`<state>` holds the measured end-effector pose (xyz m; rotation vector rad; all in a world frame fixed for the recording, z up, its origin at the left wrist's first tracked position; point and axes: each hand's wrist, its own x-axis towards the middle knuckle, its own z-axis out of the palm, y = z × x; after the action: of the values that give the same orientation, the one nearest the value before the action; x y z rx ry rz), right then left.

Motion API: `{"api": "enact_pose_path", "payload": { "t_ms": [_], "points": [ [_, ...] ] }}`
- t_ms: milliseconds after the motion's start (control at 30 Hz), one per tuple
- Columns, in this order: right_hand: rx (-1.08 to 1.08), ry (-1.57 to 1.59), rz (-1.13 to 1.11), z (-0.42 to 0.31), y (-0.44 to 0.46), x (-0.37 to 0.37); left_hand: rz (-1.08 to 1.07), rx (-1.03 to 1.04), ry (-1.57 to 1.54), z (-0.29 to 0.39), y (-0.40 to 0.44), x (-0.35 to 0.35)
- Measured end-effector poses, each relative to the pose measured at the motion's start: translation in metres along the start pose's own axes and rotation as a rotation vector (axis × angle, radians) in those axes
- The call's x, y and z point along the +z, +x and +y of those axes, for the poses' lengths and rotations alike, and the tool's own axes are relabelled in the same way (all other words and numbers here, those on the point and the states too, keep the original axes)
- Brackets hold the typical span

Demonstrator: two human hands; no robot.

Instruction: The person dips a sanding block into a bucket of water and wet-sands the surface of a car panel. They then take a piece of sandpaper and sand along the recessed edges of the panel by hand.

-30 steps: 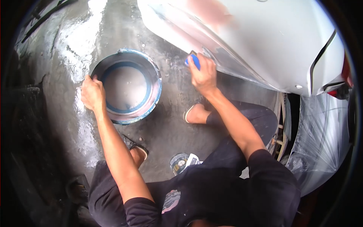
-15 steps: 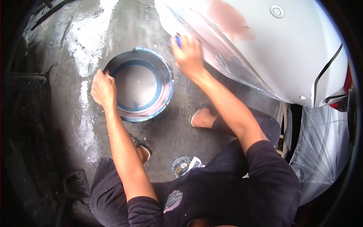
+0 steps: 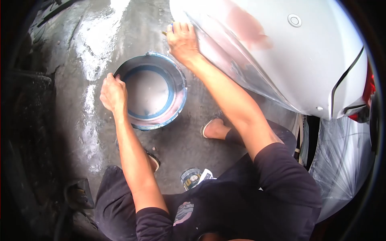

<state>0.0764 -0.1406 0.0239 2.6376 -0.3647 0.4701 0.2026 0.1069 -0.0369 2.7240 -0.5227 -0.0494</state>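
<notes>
My left hand (image 3: 113, 93) is closed on the left rim of a round bucket (image 3: 179, 98) with a blue, paint-smeared edge. Cloudy, whitish liquid (image 3: 148, 93) lies in the bottom of the bucket, which is on the floor. My right hand (image 3: 183, 42) is closed around a small blue block (image 3: 173, 28), mostly hidden by the fingers, with a brownish edge poking out at the left. That hand is at the lower left edge of a silver car bumper (image 3: 297, 68), which has a pinkish patch (image 3: 248, 28) and sanded-looking streaks.
A dark paint-type can (image 3: 189, 178) with a white paper (image 3: 206, 175) by it sits on the floor between my legs. My feet flank the bucket. Clear plastic sheeting (image 3: 341, 156) covers part of the car at right. Wet, shiny streaks (image 3: 94, 44) mark the concrete floor.
My right hand has moved up and left along the bumper's edge with the blue block. My left hand stays on the bucket rim; the view has shifted slightly.
</notes>
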Motion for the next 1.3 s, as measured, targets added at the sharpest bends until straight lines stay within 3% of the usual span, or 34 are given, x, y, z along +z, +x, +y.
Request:
{"api": "enact_pose_path", "payload": {
  "t_ms": [67,167,267,367,467,567,667,800,1000,1167,1267,1300],
  "points": [
    [0.039,0.058,-0.004,0.000,-0.002,-0.005,-0.005,-0.002,-0.013,-0.001,-0.002,-0.002],
    [0.052,0.085,0.104,0.011,-0.075,-0.036,-0.004,-0.021,-0.053,0.003,0.000,-0.003],
    [0.016,0.041,0.108,0.005,-0.064,-0.024,-0.046,-0.025,0.015,0.003,-0.002,-0.001],
    [-0.015,-0.006,-0.001,-0.004,0.017,0.011,-0.010,-0.012,-0.018,0.000,0.000,-0.001],
    [-0.006,0.015,-0.026,-0.003,0.013,-0.004,0.000,0.002,-0.035,-0.003,-0.001,-0.002],
    [-0.036,0.027,0.094,0.012,-0.064,-0.036,-0.036,-0.056,-0.074,0.004,0.000,-0.003],
    [-0.116,0.002,0.129,0.010,-0.046,-0.024,-0.039,-0.047,0.022,0.003,0.000,-0.001],
    [-0.089,-0.023,-0.098,-0.002,0.040,0.006,-0.015,-0.013,-0.048,0.002,0.000,-0.006],
    [-0.138,0.026,0.056,0.014,-0.051,-0.035,-0.071,-0.071,-0.071,0.001,0.005,-0.006],
    [-0.149,-0.002,-0.039,0.003,0.032,0.003,-0.094,-0.050,-0.073,0.000,0.003,-0.007],
    [-0.146,0.001,-0.093,0.000,0.022,-0.007,-0.094,-0.064,-0.105,0.000,0.004,-0.012],
    [-0.174,0.002,-0.008,0.007,-0.010,-0.022,-0.110,-0.078,-0.106,0.002,0.007,-0.012]
  ]
}}
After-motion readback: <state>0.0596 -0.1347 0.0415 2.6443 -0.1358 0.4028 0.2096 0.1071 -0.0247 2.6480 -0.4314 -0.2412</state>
